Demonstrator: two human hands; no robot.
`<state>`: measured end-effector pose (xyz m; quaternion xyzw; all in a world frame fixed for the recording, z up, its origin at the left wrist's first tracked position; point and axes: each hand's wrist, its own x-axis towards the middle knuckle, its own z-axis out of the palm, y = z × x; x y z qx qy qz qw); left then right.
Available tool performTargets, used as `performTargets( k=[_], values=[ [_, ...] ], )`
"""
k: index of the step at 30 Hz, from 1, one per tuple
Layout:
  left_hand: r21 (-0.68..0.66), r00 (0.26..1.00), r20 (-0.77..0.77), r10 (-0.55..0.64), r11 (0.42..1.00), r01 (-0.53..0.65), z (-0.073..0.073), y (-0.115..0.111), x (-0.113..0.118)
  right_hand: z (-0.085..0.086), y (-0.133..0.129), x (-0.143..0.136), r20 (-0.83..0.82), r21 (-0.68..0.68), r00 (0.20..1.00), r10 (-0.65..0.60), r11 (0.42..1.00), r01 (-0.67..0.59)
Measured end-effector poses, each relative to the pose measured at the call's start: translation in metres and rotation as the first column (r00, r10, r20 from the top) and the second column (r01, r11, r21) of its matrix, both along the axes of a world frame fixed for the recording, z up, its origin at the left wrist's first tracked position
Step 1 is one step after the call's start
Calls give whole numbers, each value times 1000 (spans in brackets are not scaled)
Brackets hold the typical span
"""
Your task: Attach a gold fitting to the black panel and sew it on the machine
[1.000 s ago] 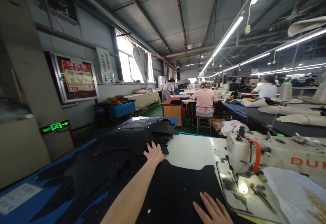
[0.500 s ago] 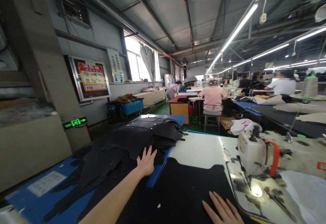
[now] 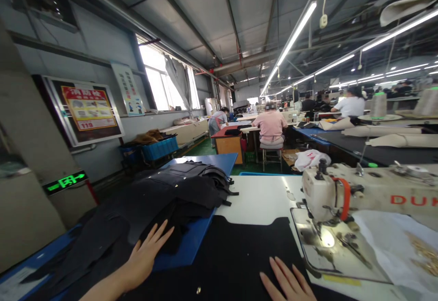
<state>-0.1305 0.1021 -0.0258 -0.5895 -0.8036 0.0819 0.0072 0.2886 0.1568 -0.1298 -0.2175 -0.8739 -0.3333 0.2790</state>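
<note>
**At the sewing station: both hands flat on black fabric**

On the white sewing table point(image 3: 260, 196) there's a big black fabric panel point(image 3: 246, 255) spread out, and the person's right hand point(image 3: 286, 282) lies flat on its near edge, fingers slightly spread, holding nothing. The left hand point(image 3: 146, 253) is over on the blue side table point(image 3: 201, 232), palm down with fingers fanned out on the edge of a pile of black cut pieces point(image 3: 171, 191), not gripping any. That pile sits just left of the panel. The white sewing machine point(image 3: 342, 191) is to the right, its little lamp lighting the needle plate point(image 3: 325, 241). Further back a person in a pink top point(image 3: 272, 125) sits on a stool at another table.
</note>
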Motion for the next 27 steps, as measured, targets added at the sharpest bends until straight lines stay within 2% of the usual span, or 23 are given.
performTargets(
  k=[5, 8, 10, 12, 14, 16, 18, 23, 25, 27],
  values=[
    [147, 995, 10, -96, 985, 93, -3, -14, -7, -7, -4, 0, -63, -167, 998, 2, 986, -13],
    [212, 980, 66, -188, 962, 170, -8, -24, 9, 0, -11, 2, -61, -382, 998, 11, 924, -34],
    [212, 966, 108, -236, 955, 209, -11, -29, 31, 16, -19, 3, -27, -582, 1000, -3, 813, -13],
    [224, 957, 124, -262, 947, 231, -9, -30, 57, 37, -28, 6, 1, -764, 1000, -26, 645, 18],
    [247, 960, 102, -263, 941, 231, -3, -26, 83, 58, -37, 10, 15, -876, 999, -45, 481, 35],
    [241, 966, 60, -252, 943, 231, 6, -21, 101, 73, -42, 15, 8, -924, 998, -60, 381, 30],
    [207, 971, 32, -237, 952, 225, 14, -16, 112, 80, -43, 19, -24, -936, 997, -68, 352, 2],
    [38, 982, 115, -149, 989, 145, 31, -13, 123, 74, -40, 22, -65, -923, 995, -70, 383, -33],
    [53, 982, 82, -171, 985, 167, 42, -12, 130, 71, -40, 23, -64, -919, 994, -84, 393, -26],
    [137, 965, -60, -255, 956, 261, 55, -11, 140, 70, -42, 27, -57, -919, 994, -99, 394, -13]
  ],
)
